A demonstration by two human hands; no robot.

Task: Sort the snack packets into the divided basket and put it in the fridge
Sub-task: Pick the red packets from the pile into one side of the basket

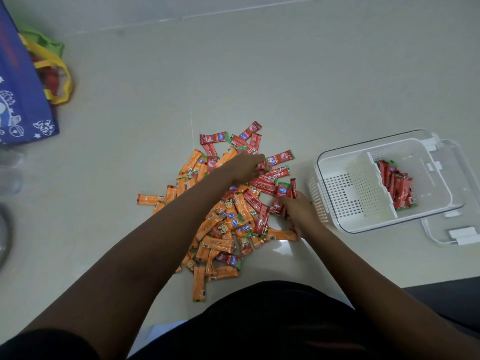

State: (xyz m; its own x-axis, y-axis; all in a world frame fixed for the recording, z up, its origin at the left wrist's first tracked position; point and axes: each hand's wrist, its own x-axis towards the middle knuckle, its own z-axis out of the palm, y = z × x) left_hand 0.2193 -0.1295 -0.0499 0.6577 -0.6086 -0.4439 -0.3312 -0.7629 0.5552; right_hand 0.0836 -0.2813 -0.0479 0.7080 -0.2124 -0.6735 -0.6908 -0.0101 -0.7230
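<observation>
A heap of orange packets (215,240) and red packets (270,178) lies on the pale floor in front of me. My left hand (242,166) reaches over the far side of the heap and pinches a red packet (260,166) with its fingertips. My right hand (298,207) is at the heap's right edge and grips a bunch of red packets (289,193). The divided basket (324,193), white mesh inside a clear tub, stands to the right. Its right compartment holds several red packets (397,185); the left compartment holds none.
A clear lid (465,229) with white clips lies under and beside the basket at the right. A blue shopping bag (23,94) with yellow handles stands at the far left. The wall's base runs along the top. My dark clothing fills the bottom.
</observation>
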